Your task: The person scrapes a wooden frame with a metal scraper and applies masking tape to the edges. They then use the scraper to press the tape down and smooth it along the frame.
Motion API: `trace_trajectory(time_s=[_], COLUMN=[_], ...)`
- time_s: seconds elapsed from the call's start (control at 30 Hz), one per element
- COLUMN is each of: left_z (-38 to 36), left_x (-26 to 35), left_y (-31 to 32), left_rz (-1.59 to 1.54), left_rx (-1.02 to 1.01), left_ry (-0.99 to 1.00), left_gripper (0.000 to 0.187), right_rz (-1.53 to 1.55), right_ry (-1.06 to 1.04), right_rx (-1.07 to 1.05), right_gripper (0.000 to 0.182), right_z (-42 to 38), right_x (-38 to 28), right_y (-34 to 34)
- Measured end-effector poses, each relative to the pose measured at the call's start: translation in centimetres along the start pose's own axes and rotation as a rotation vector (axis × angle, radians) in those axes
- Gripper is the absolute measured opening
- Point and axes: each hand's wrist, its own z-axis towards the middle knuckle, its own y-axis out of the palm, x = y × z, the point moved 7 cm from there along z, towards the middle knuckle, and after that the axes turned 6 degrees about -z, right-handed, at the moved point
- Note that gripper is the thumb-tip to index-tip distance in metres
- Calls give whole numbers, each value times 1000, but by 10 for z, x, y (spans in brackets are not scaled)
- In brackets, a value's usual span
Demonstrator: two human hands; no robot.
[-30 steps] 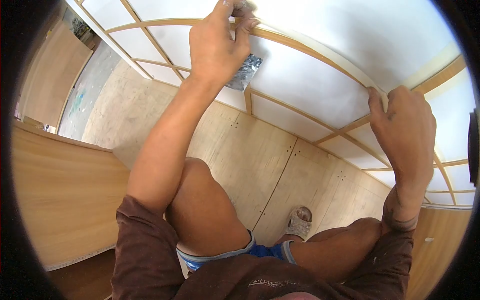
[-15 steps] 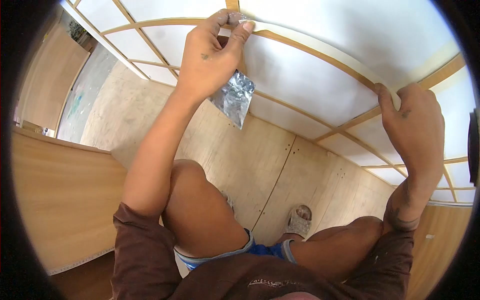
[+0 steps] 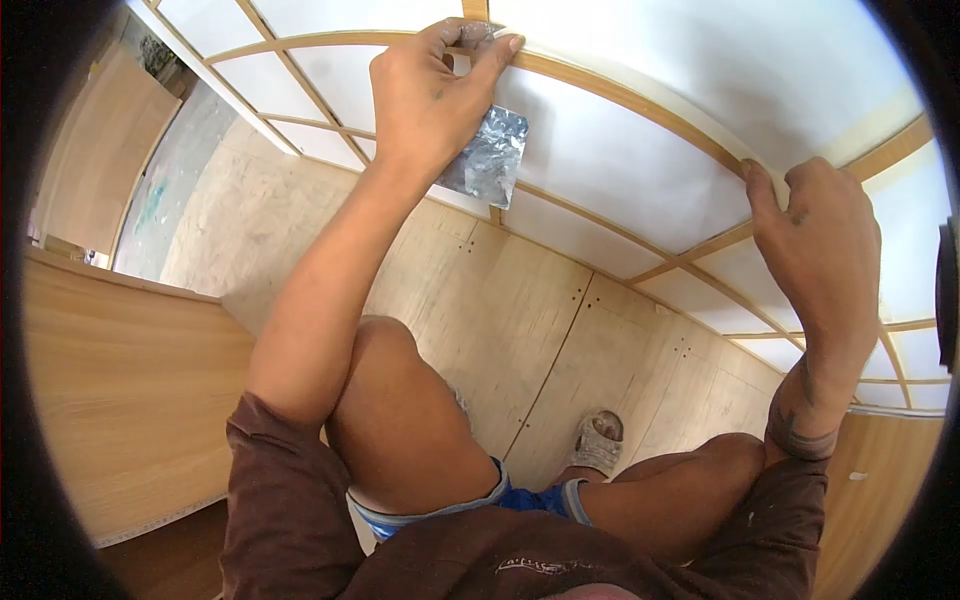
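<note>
A pale, narrow strip that looks like masking tape point(image 3: 690, 118) runs between my hands along the upper edge of a curved wooden bar point(image 3: 625, 94). My left hand point(image 3: 430, 100) is closed, thumb and forefinger pinching the strip's left end at the bar. Tucked in the same hand, a scraper with a smeared metal blade point(image 3: 497, 160) hangs below the palm; its handle is hidden. At the strip's right end, my right hand point(image 3: 815, 235) is closed, thumb at the bar and fingers curled over it. What lies under those fingers is mostly hidden.
White panels point(image 3: 620, 165) with a wooden grid rise in front of me. Plywood flooring point(image 3: 540, 290) with seams and screw holes lies below, where my sandalled foot point(image 3: 600, 440) rests. A wooden cabinet-like piece point(image 3: 130, 400) stands at left, another wood surface point(image 3: 880, 490) at right.
My left hand has shifted slightly right and up along the bar, and the scraper blade has swung up with it. My right hand has moved slightly left. The strip lies closer to the bar.
</note>
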Motion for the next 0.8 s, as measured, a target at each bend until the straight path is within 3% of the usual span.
trace_trajectory(time_s=[0.8], left_z=[0], left_x=[9], left_y=[-2], left_rz=[90], left_rx=[64], left_ry=[-3], left_gripper=[36], right_rz=[-16], right_ry=[33], right_rx=[-46], right_gripper=[45], right_z=[3], right_x=[-6], right_y=[-3])
